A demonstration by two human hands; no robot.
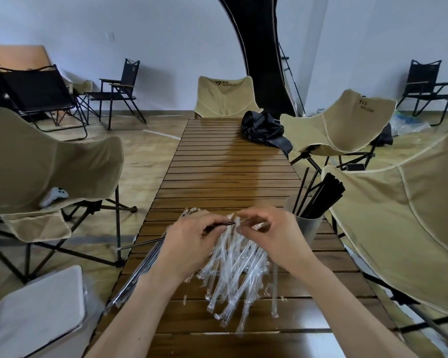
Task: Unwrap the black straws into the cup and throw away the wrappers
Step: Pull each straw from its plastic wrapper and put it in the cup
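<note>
- far chair (226,98): dark logo mark plus small print on the backrest top, looks like "WATER CLEAN", first line too small to read
- right chair (347,117): same kind of print on the backrest, tilted, second line looks like "WATER CLEAN", blurred
- no other readable text

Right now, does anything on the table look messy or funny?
Yes. Empty clear wrappers lie piled on the slatted table instead of thrown away, and some wrapped straws poke over its left edge. The cup stands upright.
</note>
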